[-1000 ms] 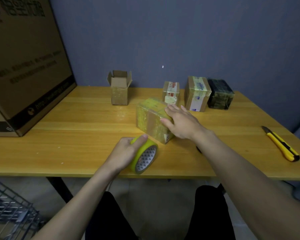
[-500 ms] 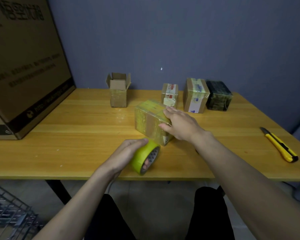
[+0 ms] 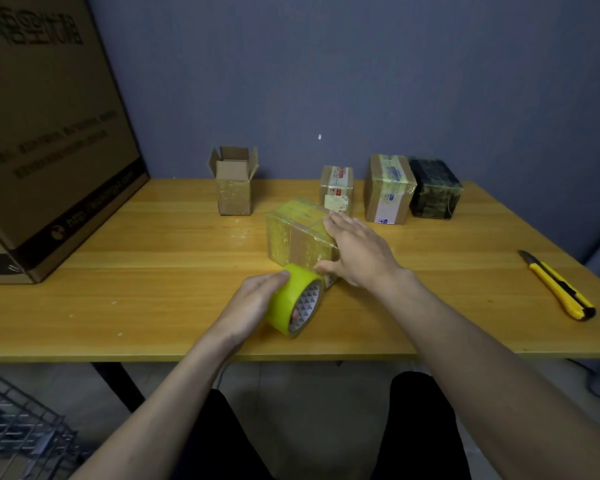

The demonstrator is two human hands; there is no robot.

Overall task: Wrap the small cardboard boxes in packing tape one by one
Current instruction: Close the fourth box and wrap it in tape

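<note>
Far left edge of the wooden tabletop (image 3: pixel 153 299): a large brown printed cardboard carton (image 3: pixel 49 133), leaning. Back edge, left of centre: a small open-flapped cardboard box (image 3: pixel 234 188), not yet closed.

Centre, toward the near edge: your left hand (image 3: pixel 253 303) grips the yellow-green roll of packing tape (image 3: pixel 293 299), thumb over the rim and a fingertip showing inside the core. The roll stands on edge, touching or just beside the near corner of the box you are working on.

That tape-covered rectangular cardboard box (image 3: pixel 297 237) sits mid-table. Your right hand (image 3: pixel 357 251) lies across its right end, fingers straight and pressed together on top, thumb against the near face.

Handling judgement: the box looks light and stiff, but its taped skin is glossy, so it will likely slide unless you pin it. Hold it by the edges and corners, not the slick faces.

Back edge, right of centre: three wrapped boxes in a row, a small labelled one (image 3: pixel 336 190), a bigger brown one (image 3: pixel 388 188) and a dark one (image 3: pixel 433 188). Right edge: a yellow-and-black utility knife (image 3: pixel 558 285), well apart.
</note>
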